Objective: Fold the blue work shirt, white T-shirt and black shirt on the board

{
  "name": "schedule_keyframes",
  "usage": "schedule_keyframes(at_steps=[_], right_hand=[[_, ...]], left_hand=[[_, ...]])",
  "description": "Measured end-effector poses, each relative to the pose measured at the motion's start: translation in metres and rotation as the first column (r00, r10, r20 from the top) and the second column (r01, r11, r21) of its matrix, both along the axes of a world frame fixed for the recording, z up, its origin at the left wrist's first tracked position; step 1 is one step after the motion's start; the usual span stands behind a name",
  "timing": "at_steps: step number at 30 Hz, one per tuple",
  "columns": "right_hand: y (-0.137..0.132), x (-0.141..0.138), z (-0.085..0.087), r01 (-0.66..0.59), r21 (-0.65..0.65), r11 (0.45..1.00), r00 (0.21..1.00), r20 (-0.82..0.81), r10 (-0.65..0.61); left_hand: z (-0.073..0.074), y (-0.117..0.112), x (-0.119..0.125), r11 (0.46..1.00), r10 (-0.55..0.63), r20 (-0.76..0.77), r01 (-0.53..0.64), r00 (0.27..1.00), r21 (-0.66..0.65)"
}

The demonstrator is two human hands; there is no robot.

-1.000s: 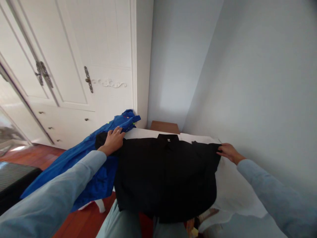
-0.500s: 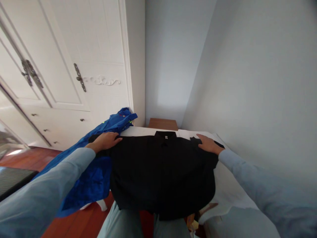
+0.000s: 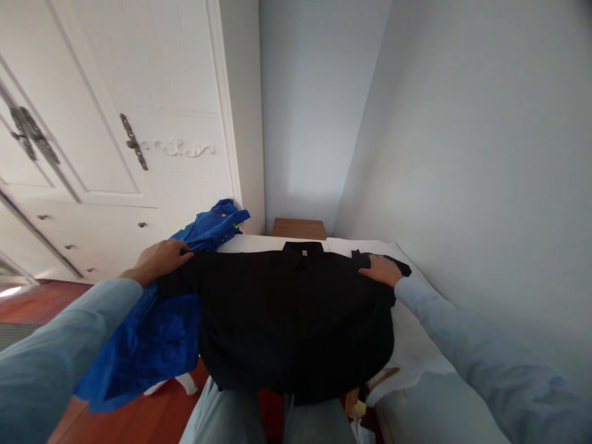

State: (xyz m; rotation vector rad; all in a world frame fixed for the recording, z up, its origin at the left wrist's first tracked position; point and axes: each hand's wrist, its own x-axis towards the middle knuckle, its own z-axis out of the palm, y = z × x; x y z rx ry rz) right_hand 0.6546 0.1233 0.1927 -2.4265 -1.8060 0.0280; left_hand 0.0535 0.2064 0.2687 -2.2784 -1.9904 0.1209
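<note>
A black collared shirt (image 3: 291, 314) lies spread out in front of me, its collar at the far side and its hem hanging over the near edge by my legs. My left hand (image 3: 160, 260) pinches the sleeve on the left side, with dark cloth at the fingertips. On the other side my right hand (image 3: 383, 270) rests flat over the right sleeve near the shoulder, fingers stretched out. Under the shirt is a white-covered surface (image 3: 252, 244). A blue garment (image 3: 143, 342) lies to the left, partly beneath the left sleeve and my left arm.
A white wardrobe (image 3: 180, 86) with metal handles stands at the left. Behind the surface a brown wooden piece (image 3: 299, 228) sits in the corner. A pale wall (image 3: 472, 135) runs along the right. The floor (image 3: 124, 410) is reddish wood.
My left hand has moved outward to the left along the sleeve, straightening it. My right hand has stayed on the right sleeve, its fingers shifting slightly. The view has turned a little right.
</note>
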Motion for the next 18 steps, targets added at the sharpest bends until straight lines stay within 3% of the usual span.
schedule_keyframes(at_steps=[2,5,7,8,10,11,12,15,18], right_hand=[[-0.003,0.0,0.003,-0.019,0.03,0.999,0.999,-0.025,0.02],[-0.012,0.006,0.011,-0.024,0.112,0.993,0.998,-0.051,0.03],[-0.026,0.013,0.015,0.054,0.284,0.957,0.985,-0.17,-0.005],[-0.035,0.019,0.016,0.145,0.4,0.905,0.958,-0.286,-0.026],[-0.06,0.032,0.012,0.408,0.567,0.716,0.813,-0.583,-0.002],[-0.075,0.039,0.008,0.528,0.576,0.624,0.712,-0.701,0.044],[-0.092,0.047,0.003,0.611,0.544,0.575,0.614,-0.784,0.089],[-0.143,0.067,-0.018,0.761,0.379,0.527,0.398,-0.914,0.084],[-0.188,0.083,-0.036,0.797,0.209,0.567,0.259,-0.966,-0.007]], left_hand=[[0.01,-0.004,0.005,0.996,0.08,-0.044,-0.078,0.996,0.036],[0.024,-0.007,0.009,0.988,0.088,-0.039,-0.082,0.995,0.128],[0.032,-0.009,0.009,0.978,0.117,0.027,-0.12,0.993,0.173],[0.036,-0.01,0.008,0.969,0.151,0.049,-0.157,0.987,0.191],[0.042,-0.012,0.006,0.95,0.216,0.029,-0.217,0.976,0.225],[0.045,-0.013,0.004,0.944,0.24,-0.007,-0.231,0.971,0.237],[0.047,-0.013,0.003,0.942,0.254,-0.052,-0.234,0.966,0.241],[0.05,-0.007,-0.005,0.958,0.249,-0.19,-0.213,0.95,0.191],[0.045,0.008,-0.013,0.974,0.212,-0.24,-0.183,0.947,0.136]])
